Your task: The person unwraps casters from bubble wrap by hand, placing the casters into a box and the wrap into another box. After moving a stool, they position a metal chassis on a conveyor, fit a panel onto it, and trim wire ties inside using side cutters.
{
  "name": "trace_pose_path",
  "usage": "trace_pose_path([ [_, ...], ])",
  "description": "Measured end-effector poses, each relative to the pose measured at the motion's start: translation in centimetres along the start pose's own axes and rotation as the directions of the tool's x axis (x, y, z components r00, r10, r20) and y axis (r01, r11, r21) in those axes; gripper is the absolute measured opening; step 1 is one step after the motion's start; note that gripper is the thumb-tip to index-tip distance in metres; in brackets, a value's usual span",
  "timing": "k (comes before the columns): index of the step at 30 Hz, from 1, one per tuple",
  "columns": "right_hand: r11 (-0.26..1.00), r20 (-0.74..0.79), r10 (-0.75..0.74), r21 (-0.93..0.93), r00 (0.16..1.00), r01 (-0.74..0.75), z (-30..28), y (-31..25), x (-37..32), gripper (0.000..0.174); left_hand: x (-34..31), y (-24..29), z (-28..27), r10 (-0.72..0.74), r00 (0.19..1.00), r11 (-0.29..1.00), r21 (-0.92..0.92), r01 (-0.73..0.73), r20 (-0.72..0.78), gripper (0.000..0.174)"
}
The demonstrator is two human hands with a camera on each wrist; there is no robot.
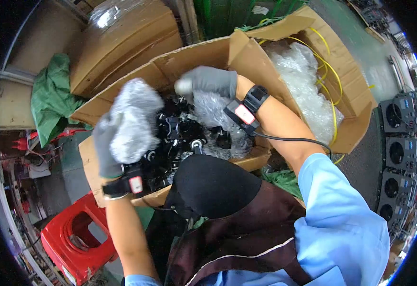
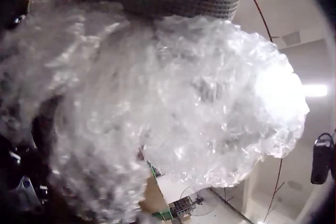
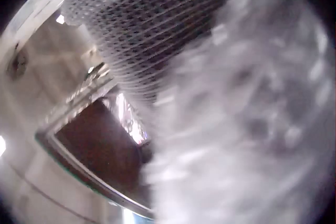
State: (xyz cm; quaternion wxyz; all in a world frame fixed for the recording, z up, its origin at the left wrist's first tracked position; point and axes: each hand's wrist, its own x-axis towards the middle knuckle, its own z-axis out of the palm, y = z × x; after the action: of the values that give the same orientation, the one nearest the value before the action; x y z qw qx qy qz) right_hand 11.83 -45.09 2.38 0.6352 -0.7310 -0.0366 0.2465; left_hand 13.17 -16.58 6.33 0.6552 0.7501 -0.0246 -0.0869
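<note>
Left hand (image 1: 107, 148), gloved, grips a bubble-wrapped bundle (image 1: 134, 121) over the left end of the cardboard box (image 1: 158, 71), its fingers partly hidden behind the wrap. Right hand (image 1: 208, 81), also gloved, is blurred near the box's far right corner, close against a second wrapped bundle (image 1: 213, 109); can't tell if those fingers are closed on it. Black parts (image 1: 175, 128) sit in the box between the bundles, red stool (image 1: 75, 238) off its near left corner, clear wrap (image 1: 299, 76) in the neighbouring carton (image 1: 356, 109) on the right.
</note>
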Motion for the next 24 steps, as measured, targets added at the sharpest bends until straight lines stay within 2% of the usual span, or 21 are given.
trace_pose_path([
  [1,0.889,0.060,0.188,-0.434,0.980,-0.144,-0.2,0.4,-0.6,0.031,0.0,0.1,-1.3,0.019,0.999,0.998,0.051,-0.021,0.041,0.024],
  [2,0.583,0.036,0.379,-0.785,0.925,-0.208,-0.6,0.8,-1.3,0.032,0.0,0.3,-2.2,0.039,0.996,0.994,0.100,-0.047,0.080,0.024],
  [3,0.497,0.082,0.412,-0.855,0.908,-0.148,-0.3,3.6,-2.0,0.032,-1.0,2.2,-0.9,0.089,0.993,0.780,0.614,-0.119,0.080,0.022],
  [4,0.406,0.129,0.448,-0.911,0.885,-0.073,0.7,7.5,-2.8,0.033,-1.0,1.4,-1.4,0.263,0.957,0.565,0.784,-0.258,0.125,0.024],
  [6,0.137,0.070,0.500,-0.991,0.863,0.000,3.7,13.3,-4.9,0.029,-0.2,1.3,-3.6,0.001,1.000,0.872,0.489,-0.001,0.001,0.028],
  [7,0.176,0.085,0.455,-0.984,0.886,0.004,4.9,20.9,-4.5,0.027,-0.6,1.9,-2.8,0.015,1.000,0.987,0.157,-0.012,-0.017,0.029],
  [8,0.216,0.095,0.406,-0.976,0.909,0.005,6.1,21.0,-4.9,0.025,-0.5,1.7,-2.9,0.018,1.000,0.986,0.163,-0.017,-0.008,0.029],
  [9,0.220,0.097,0.408,-0.975,0.908,0.005,6.3,21.0,-5.4,0.025,-0.7,0.9,-3.4,0.120,0.987,0.735,0.659,-0.159,0.105,0.028],
  [10,0.236,0.054,0.406,-0.971,0.912,-0.048,5.9,20.8,-5.9,0.024,-0.8,-0.1,-4.0,0.146,0.958,0.247,0.929,-0.276,0.246,0.026],
  [11,0.249,0.005,0.401,-0.963,0.916,-0.104,5.8,18.3,-6.1,0.023,-0.6,-1.1,-5.0,0.167,0.956,0.287,0.916,-0.281,0.241,0.027],
  [12,0.278,-0.168,0.411,-0.913,0.896,-0.298,6.6,18.7,-6.0,0.026,0.0,-1.4,-6.0,0.172,0.956,0.287,0.916,-0.281,0.239,0.027],
  [14,0.261,-0.168,0.419,-0.919,0.892,-0.296,7.0,19.9,-5.7,0.022,0.5,-1.1,-7.2,0.109,0.993,0.678,0.727,-0.108,0.047,0.029],
  [15,0.262,-0.176,0.413,-0.917,0.894,-0.302,6.7,20.0,-5.7,0.022,-0.7,0.2,-5.8,0.229,0.972,0.548,0.819,-0.170,0.049,0.029],
  [16,0.297,-0.166,0.397,-0.907,0.903,-0.297,6.1,19.9,-5.5,0.022,-0.5,-1.0,-6.8,0.147,0.986,0.508,0.849,-0.148,0.083,0.030],
  [18,0.321,-0.146,0.368,-0.907,0.918,-0.273,5.1,19.6,-5.1,0.024,-0.6,-2.4,-8.6,0.047,0.999,0.769,0.639,-0.020,-0.025,0.033],
  [19,0.369,-0.212,0.302,-0.873,0.929,-0.319,5.0,20.0,-5.1,0.022,-1.0,-2.9,-9.4,0.055,0.998,0.767,0.641,-0.019,-0.035,0.033],
  [20,0.419,-0.279,0.239,-0.834,0.930,-0.358,5.0,19.5,-5.1,0.021,-1.5,-3.3,-10.1,0.140,0.988,0.618,0.773,-0.143,0.071,0.035],
  [21,0.425,-0.224,0.277,-0.843,0.934,-0.328,4.7,18.8,-4.9,0.029,-2.0,-3.7,-10.8,0.198,0.963,0.439,0.862,-0.255,0.184,0.036],
  [22,0.420,-0.216,0.270,-0.851,0.939,-0.316,4.4,18.2,-5.0,0.029,-2.3,-4.0,-11.6,0.092,0.983,0.473,0.861,-0.186,0.162,0.032],
  [23,0.441,-0.223,0.353,-0.817,0.909,-0.372,4.2,14.1,-6.1,0.034,-2.8,-2.5,-11.5,-0.086,0.992,0.660,0.751,-0.009,0.087,0.028],
  [24,0.458,-0.217,0.432,-0.783,0.875,-0.420,4.4,11.6,-6.3,0.039,-3.6,-1.0,-11.3,-0.270,0.962,0.781,0.594,0.192,0.044,0.024],
])
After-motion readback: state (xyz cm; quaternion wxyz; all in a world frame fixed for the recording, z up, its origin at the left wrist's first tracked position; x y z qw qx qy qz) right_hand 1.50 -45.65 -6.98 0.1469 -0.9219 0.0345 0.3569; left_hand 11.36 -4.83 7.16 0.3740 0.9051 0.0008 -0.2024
